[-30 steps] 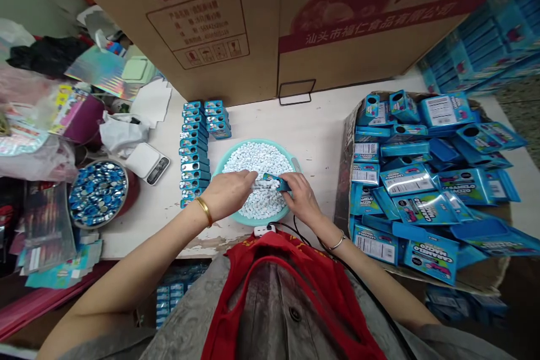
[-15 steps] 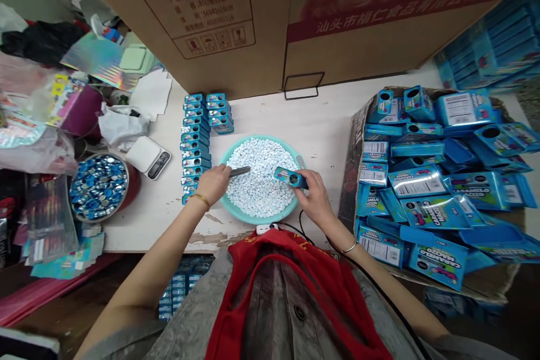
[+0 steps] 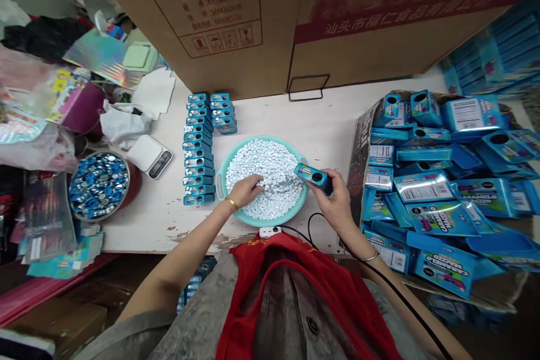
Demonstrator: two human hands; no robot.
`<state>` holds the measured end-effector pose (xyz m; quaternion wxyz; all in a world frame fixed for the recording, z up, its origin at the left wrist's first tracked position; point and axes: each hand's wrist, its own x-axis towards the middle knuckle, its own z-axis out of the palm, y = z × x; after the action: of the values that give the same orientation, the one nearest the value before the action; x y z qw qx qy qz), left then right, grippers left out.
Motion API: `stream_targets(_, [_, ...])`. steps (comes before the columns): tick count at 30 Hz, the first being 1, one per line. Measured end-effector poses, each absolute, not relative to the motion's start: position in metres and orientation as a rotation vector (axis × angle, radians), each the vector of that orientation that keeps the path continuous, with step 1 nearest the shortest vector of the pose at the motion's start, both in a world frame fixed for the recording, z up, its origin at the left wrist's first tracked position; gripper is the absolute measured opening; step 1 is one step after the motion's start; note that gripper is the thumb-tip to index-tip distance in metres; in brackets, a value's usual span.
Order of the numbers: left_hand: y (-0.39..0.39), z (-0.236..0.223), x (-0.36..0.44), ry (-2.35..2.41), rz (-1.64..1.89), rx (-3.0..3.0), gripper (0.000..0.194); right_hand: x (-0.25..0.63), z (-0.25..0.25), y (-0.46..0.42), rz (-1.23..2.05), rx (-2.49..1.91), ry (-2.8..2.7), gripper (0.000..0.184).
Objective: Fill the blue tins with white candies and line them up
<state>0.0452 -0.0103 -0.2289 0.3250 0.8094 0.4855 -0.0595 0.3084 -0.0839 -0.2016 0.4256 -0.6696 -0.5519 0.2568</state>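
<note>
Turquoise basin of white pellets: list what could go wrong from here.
The white pellets might spill over the basin rim, as the left hand is in among them.
The right hand holds a small blue box by one end at the basin's right rim; a slip could drop it.
A bump might topple the row of blue boxes standing close by.

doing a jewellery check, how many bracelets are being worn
2: a gold-coloured bracelet worn behind the left hand and a silver-coloured bracelet worn behind the right hand; sleeves may hide more.
</note>
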Motion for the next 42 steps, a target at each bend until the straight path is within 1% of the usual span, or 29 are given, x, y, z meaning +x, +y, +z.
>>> stream_targets(3, [-0.008, -0.191, 0.025, 1.166, -0.003, 2.166, 0.029, 0.305, -0.203, -0.083, 0.578, -1.644, -1.499, 0.029])
stream_targets(6, [-0.004, -0.148, 0.022, 1.080, 0.013, 2.270, 0.028, 0.296, -0.202, -0.080, 0.555, -1.583, -1.640, 0.031])
stream_targets(10, [0.003, -0.102, 0.040, 1.013, -0.172, 2.428, 0.025, 0.281, -0.199, -0.079, 0.571, -1.500, -1.752, 0.039])
stream_targets(14, [0.001, -0.068, 0.070, 1.044, -0.500, 2.573, 0.020, 0.271, -0.198, -0.081, 0.572, -1.461, -1.783, 0.040])
stream_targets(16, [-0.005, -0.053, 0.085, 1.076, -0.602, 2.614, 0.021, 0.269, -0.199, -0.082, 0.572, -1.448, -1.785, 0.041])
stream_targets(19, [-0.014, -0.034, 0.098, 1.074, -0.593, 2.650, 0.024, 0.268, -0.203, -0.084, 0.563, -1.428, -1.776, 0.042])
stream_targets(21, [-0.015, -0.031, 0.094, 1.060, -0.541, 2.681, 0.024, 0.269, -0.206, -0.085, 0.552, -1.423, -1.760, 0.041])
stream_targets(23, [-0.008, -0.042, 0.079, 1.093, -0.505, 2.720, 0.022, 0.272, -0.208, -0.086, 0.547, -1.437, -1.728, 0.039])
stream_targets(25, [0.005, -0.072, 0.057, 1.219, -0.507, 2.729, 0.021, 0.277, -0.209, -0.087, 0.543, -1.472, -1.679, 0.036])
stream_targets(29, [0.033, -0.161, 0.021, 1.494, -0.608, 2.583, 0.026, 0.292, -0.208, -0.089, 0.543, -1.548, -1.583, 0.032])
stream_targets(31, [0.037, -0.202, 0.024, 1.475, -0.587, 2.507, 0.029, 0.299, -0.206, -0.090, 0.556, -1.582, -1.551, 0.031])
stream_targets(33, [0.033, -0.232, 0.042, 1.405, -0.513, 2.448, 0.031, 0.306, -0.204, -0.090, 0.564, -1.617, -1.520, 0.030])
stream_targets(37, [0.013, -0.262, 0.083, 1.298, -0.346, 2.300, 0.037, 0.313, -0.202, -0.092, 0.557, -1.678, -1.457, 0.032])
stream_targets(40, [0.001, -0.266, 0.085, 1.264, -0.203, 2.159, 0.040, 0.315, -0.203, -0.095, 0.560, -1.695, -1.423, 0.033])
stream_targets(42, [-0.003, -0.260, 0.073, 1.237, -0.122, 2.090, 0.039, 0.315, -0.203, -0.096, 0.563, -1.697, -1.416, 0.033])
